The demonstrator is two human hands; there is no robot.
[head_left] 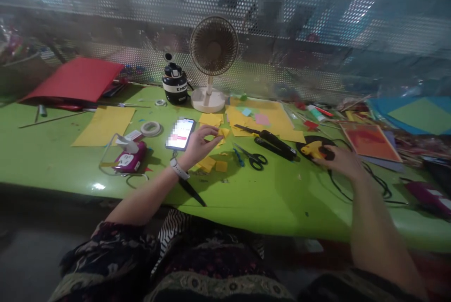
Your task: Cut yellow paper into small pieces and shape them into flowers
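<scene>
My left hand (203, 143), with a watch on its wrist, pinches a small piece of yellow paper (223, 135) between thumb and fingers. It is above the table, just right of the phone (180, 134). Far to the right, my right hand (342, 160) is closed around the rear of a yellow glue gun (313, 149), which is over a round black plate (306, 140). Cut yellow squares (221, 166) lie below my left hand. Black-handled scissors (254, 157) and a long black stapler-like tool (276, 144) lie between the hands.
A small fan (208, 100) and a black bottle (175, 88) stand at the back. Leftward are a roll of tape (151, 128), a purple device (130, 157) and red sheets (75, 80). Yellow sheets (282, 121) lie behind the scissors. A black cable (378, 180) loops near my right forearm.
</scene>
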